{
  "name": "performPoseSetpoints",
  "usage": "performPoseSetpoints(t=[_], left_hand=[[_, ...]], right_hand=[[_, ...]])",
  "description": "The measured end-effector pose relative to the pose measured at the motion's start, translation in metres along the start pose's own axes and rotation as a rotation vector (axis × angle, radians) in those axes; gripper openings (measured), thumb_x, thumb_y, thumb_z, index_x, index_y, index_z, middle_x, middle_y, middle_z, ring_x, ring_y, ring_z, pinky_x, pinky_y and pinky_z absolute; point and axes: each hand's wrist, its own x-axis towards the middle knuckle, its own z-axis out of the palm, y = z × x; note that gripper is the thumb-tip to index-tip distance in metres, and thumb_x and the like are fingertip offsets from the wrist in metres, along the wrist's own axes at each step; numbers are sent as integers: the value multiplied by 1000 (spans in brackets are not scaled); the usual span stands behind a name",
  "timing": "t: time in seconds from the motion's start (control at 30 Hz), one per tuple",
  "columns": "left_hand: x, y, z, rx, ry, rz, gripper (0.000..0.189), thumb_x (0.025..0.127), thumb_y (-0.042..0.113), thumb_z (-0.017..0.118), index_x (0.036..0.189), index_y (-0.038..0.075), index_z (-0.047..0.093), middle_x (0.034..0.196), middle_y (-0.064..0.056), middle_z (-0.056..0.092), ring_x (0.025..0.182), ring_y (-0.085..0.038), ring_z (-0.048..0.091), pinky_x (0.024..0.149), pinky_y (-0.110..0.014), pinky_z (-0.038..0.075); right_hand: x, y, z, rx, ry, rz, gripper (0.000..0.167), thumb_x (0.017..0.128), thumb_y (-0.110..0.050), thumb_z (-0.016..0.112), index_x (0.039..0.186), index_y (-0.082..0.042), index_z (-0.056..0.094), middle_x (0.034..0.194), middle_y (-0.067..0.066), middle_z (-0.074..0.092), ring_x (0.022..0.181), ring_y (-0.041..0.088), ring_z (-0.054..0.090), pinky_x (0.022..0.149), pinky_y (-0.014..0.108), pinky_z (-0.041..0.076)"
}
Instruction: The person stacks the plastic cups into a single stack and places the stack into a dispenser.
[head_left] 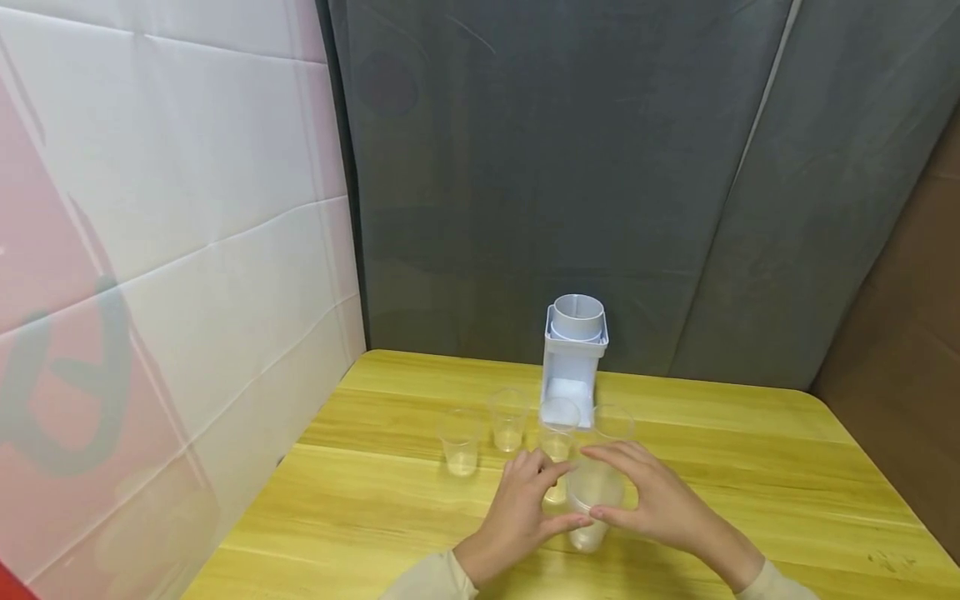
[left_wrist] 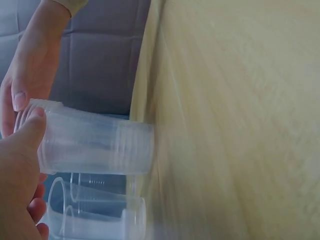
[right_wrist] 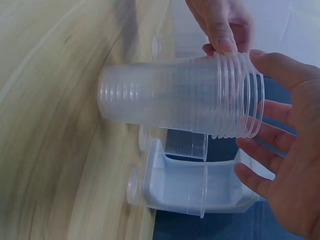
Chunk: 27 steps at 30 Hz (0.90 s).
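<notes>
A stack of nested clear plastic cups [head_left: 595, 492] stands upright near the front of the table, held at its upper end between both hands. My left hand [head_left: 519, 507] grips the rims from the left, with its thumb along the near side in the left wrist view. From the right, my right hand [head_left: 663, 504] holds the same rims between thumb and fingers. In the right wrist view, several rims of the stack [right_wrist: 170, 95] sit slightly spaced apart. Single clear cups, among them one at the left [head_left: 461, 457] and one beside it [head_left: 508, 433], stand beyond the hands.
Behind the cups rises a pale white plastic stand [head_left: 570, 367] with a round tube [head_left: 578, 317] on top. The yellow wood-grain table [head_left: 360, 483] ends at a dark grey cloth wall [head_left: 525, 167]. A white and pink cloth wall [head_left: 187, 167] borders the left side.
</notes>
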Motion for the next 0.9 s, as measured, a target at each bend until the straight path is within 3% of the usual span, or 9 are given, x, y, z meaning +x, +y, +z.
performPoseSetpoints(t=[0.3,0.53,0.73,0.9], left_hand=[[-9,-7,-17,-69,16,-8,61,76,63,74,116,18,71,93,13,54,88,0,41,81,-21,34],[-24,-31,-38,-53,48,-42,57,71,61,80,108,18,72,89,15,52,86,1,42,78,-21,34],[-29,-50,-51,-10,64,-119,57,67,56,85,108,18,72,86,14,50,84,-1,41,75,-21,37],[-28,-54,-58,20,68,-199,57,68,52,86,110,17,72,85,11,53,78,-3,44,74,-21,38]], right_hand=[[2,-9,11,32,29,-55,63,78,-45,81,134,-23,60,126,-12,63,113,7,58,90,37,55],[16,-22,25,-14,6,-77,70,81,-56,73,142,-29,51,134,-11,60,118,9,56,93,40,54],[23,-13,26,-23,64,-1,64,82,-43,78,139,-23,54,136,-6,58,124,17,56,98,45,53],[25,-5,35,-88,120,39,61,82,-39,79,133,-14,59,133,3,62,119,23,59,96,47,54]])
